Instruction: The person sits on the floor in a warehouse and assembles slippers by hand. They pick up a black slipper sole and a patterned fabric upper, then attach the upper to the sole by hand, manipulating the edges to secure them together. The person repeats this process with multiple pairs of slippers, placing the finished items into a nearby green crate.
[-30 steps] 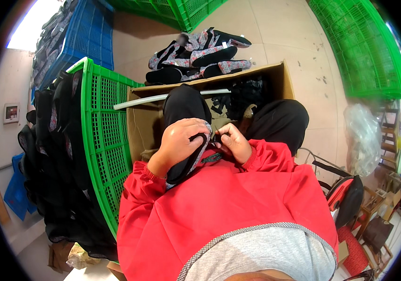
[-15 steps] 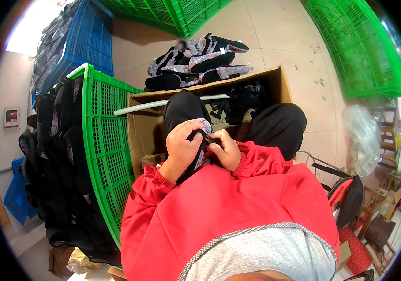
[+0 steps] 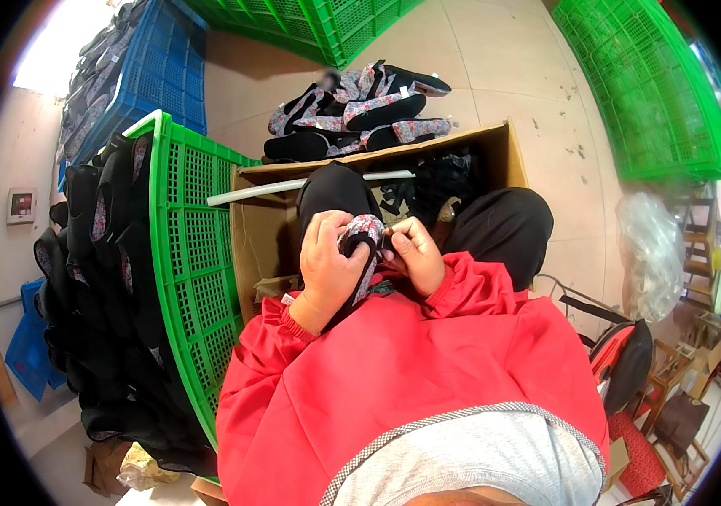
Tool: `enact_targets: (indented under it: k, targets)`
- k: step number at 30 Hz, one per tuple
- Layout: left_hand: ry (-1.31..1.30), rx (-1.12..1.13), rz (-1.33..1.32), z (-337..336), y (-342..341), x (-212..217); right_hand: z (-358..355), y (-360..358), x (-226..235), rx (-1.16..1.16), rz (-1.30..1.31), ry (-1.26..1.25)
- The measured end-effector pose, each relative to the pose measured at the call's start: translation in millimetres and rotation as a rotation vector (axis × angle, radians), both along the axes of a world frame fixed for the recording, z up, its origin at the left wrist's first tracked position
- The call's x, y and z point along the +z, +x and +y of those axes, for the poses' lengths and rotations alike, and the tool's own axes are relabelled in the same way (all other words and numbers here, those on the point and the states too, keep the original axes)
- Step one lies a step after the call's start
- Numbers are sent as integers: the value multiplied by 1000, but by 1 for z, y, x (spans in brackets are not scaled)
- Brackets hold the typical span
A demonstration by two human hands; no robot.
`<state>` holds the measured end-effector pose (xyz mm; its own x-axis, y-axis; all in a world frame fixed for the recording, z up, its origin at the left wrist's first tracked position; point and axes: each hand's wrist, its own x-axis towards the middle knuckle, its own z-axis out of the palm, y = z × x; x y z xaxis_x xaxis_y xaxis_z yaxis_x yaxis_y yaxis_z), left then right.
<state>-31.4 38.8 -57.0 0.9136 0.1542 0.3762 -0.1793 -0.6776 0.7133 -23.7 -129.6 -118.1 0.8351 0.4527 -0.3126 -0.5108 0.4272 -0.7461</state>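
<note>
Fingers (image 3: 323, 224) of the left hand (image 3: 326, 265) are wrapping a soft floral-and-black shoe (image 3: 365, 224), the thumb pressing on its black part, while the right hand (image 3: 418, 256) is holding thumb and forefinger in a narrow pinch at the shoe's right edge; what that pinch is gripping, if anything, is proving too small and dark to tell. The shoe is sitting between both hands, beside the left knee (image 3: 331, 187), just beyond the red smock (image 3: 419, 354). Careful handling is probably calling for a firm left grip that is not crushing the upper, with the right fingertips working close to the edge, moving lightly along it rather than tugging outward, so that the fabric is not puckering; bracing the shoe on the knee is likely steadying both hands. Beyond the knees, a carton (image 3: 261, 238) is holding black scraps (image 3: 451, 173), a pile of shoes (image 3: 384, 110) is lying on the floor behind it, and a green crate (image 3: 200, 240) is standing at left
</note>
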Motion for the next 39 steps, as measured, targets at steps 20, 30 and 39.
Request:
enact_targets:
  k: [20, 30, 39]
  targets:
    - [372, -296, -367, 7, -3, 4, -34, 61, 39, 599, -438, -345]
    - [429, -343, -392, 7, 0, 3, -34, 65, 50, 605, -570, -428]
    - [450, -370, -419, 5, 4, 2, -34, 73, 47, 642, -656, -526]
